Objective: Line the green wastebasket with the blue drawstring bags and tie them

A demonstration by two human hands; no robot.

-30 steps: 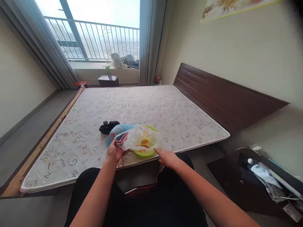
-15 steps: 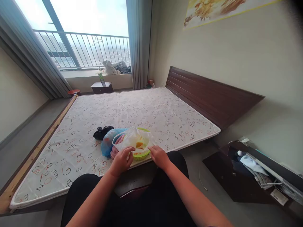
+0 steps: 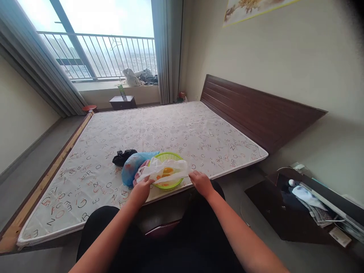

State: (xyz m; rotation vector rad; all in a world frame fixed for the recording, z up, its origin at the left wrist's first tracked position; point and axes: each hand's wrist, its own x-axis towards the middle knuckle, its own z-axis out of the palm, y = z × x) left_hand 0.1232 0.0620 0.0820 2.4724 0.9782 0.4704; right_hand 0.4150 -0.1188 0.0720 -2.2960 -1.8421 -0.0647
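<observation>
White plastic bag (image 3: 179,165) stretched across green basket (image 3: 168,187), twelve o'clock from sitter (image 3: 99,225). Left hand (image 3: 143,189) pinches bag's rim at eight, right hand (image 3: 201,182) at three, fingers closed. Looks light, limp, slippery, tear-prone; best held by bunched rim.

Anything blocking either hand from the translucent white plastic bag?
Nothing visible. The left hand and right hand both hold the translucent white plastic bag at its near side, over the round light-green plastic basket. The crumpled blue plastic bag lies left of the basket, not between.
</observation>
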